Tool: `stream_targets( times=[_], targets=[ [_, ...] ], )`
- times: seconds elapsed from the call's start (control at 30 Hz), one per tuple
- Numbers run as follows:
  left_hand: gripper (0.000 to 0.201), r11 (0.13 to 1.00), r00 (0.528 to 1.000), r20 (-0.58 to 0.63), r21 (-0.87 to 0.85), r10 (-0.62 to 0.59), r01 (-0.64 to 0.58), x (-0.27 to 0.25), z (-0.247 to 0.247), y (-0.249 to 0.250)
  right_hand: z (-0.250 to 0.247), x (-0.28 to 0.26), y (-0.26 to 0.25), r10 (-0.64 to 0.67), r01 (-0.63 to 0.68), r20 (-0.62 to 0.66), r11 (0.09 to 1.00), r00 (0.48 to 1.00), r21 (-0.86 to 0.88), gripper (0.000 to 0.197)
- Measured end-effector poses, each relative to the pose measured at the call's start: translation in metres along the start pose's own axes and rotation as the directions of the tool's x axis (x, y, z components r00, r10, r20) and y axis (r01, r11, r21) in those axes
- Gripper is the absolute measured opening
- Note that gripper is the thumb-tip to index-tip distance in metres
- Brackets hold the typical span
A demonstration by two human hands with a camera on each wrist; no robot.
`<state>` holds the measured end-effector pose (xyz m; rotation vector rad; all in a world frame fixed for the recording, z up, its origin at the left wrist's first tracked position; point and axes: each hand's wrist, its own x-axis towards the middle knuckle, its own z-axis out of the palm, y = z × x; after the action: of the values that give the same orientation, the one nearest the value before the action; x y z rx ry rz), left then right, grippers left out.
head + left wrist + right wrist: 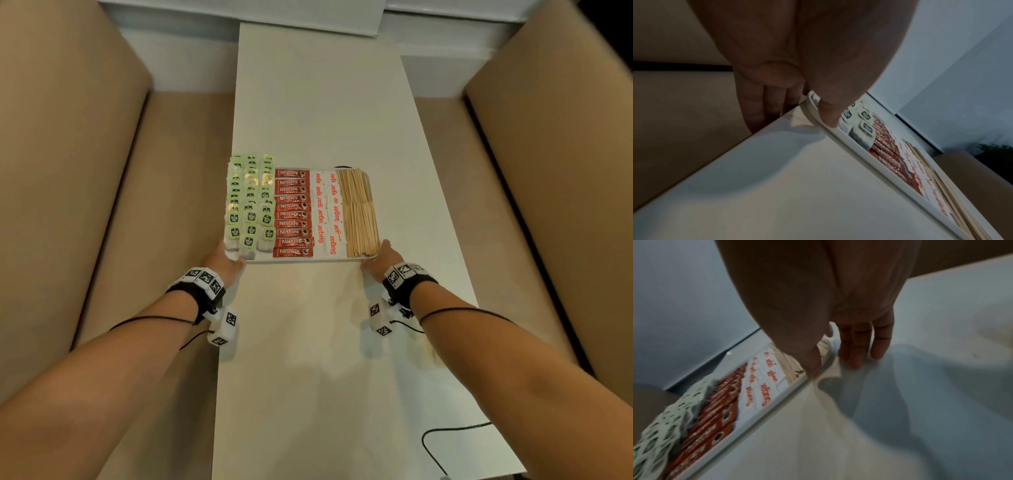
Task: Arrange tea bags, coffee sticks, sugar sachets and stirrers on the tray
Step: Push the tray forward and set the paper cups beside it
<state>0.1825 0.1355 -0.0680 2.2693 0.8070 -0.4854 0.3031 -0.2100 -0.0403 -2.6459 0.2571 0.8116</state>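
White table [325, 342] between tan seats carries the tray [308, 261], which looks fully arranged. Left hand [222, 262] and right hand [380, 262] pinch its near corners, thumbs on the rim, fingers beneath. Beyond the thumbs: three rows of tea bags [250, 202], ten coffee sticks [293, 214], two columns of sugar sachets [327, 212], stirrers [359, 212] uncountable.

A long white table [322, 102] runs between two tan sofas [68, 137], white wall [239, 10] behind.
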Motion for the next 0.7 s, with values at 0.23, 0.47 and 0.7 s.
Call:
stream_targets(
  times=[0.23, 0.47, 0.7],
  targets=[
    [0.066, 0.993, 0.965, -0.251, -0.111, -0.076, 0.050, -0.040, -0.020, 0.021, -0.053, -0.040, -0.024, -0.210, 0.211, 0.045, 0.977, 0.977, -0.009, 0.061],
    [0.023, 0.943, 0.959, -0.148, -0.195, 0.243, -0.270, -0.094, -0.003, 0.058, -0.126, -0.092, -0.003, -0.445, 0.457, 0.162, 0.888, 0.881, -0.043, 0.031],
    [0.017, 0.911, 0.924, 0.023, -0.178, 0.381, -0.371, -0.144, 0.062, 0.105, -0.167, -0.085, 0.080, -0.415, 0.439, 0.168, 0.885, 0.894, -0.152, 0.023]
  ],
)
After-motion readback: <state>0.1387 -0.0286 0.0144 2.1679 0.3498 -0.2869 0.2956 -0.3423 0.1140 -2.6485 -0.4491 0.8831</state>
